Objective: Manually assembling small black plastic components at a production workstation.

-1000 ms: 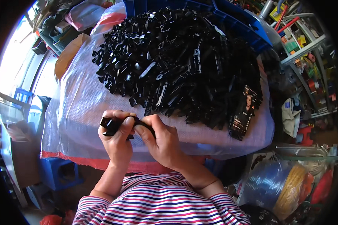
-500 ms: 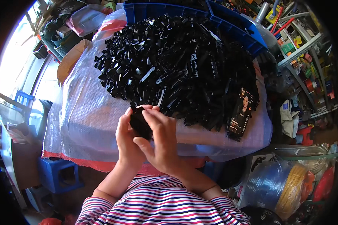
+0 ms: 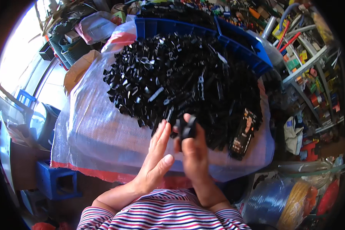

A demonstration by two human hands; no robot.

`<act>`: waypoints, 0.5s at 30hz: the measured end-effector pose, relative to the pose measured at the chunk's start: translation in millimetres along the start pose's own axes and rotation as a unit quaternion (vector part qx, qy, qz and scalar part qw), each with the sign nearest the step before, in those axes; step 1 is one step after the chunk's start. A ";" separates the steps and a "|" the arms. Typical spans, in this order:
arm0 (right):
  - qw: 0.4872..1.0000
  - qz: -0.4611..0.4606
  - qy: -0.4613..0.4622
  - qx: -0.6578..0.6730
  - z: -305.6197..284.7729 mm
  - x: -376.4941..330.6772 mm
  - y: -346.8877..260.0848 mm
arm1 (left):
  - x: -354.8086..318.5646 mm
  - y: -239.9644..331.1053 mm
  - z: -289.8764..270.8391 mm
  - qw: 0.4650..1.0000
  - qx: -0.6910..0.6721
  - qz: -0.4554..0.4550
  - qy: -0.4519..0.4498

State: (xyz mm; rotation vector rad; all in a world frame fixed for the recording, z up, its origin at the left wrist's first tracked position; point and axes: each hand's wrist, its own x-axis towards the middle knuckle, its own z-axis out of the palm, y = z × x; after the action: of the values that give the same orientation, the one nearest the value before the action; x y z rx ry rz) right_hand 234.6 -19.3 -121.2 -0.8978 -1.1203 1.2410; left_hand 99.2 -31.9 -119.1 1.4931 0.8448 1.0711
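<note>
A big heap of small glossy black parts (image 3: 142, 76) covers the woven white sack cloth (image 3: 92, 126) in front of me. At its near edge, my right hand (image 3: 195, 159) grips a dark black piece (image 3: 189, 128) between thumb and fingers; motion blurs both, so the piece's exact kind is unclear. Just to the left, my left hand (image 3: 155, 161) is open, its fingers stretched out and thumb apart, with nothing visible in it. A small gap separates the two hands.
A phone with a lit screen (image 3: 243, 134) leans on the heap's right side. Blue crates (image 3: 172, 27) stand behind it. On the left are a blue stool (image 3: 57, 180) and cardboard (image 3: 78, 73); on the right, a metal rack (image 3: 306, 65) and a wrapped spool (image 3: 270, 201).
Both hands were cupped together around something black. They have come apart and moved right; the right hand now carries the black piece, while the left has straightened and holds nothing visible.
</note>
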 end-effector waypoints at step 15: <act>0.951 -0.114 0.066 -0.279 -139.9 265.0 -132.4 | -6.2 -38.1 -107.1 0.899 0.237 0.006 0.368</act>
State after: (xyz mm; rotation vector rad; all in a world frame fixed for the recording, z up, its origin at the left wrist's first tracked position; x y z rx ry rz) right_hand 396.4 232.8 11.4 -1.2091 -1.4506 0.6674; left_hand -2.0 6.6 -154.0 1.4715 1.7248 1.5495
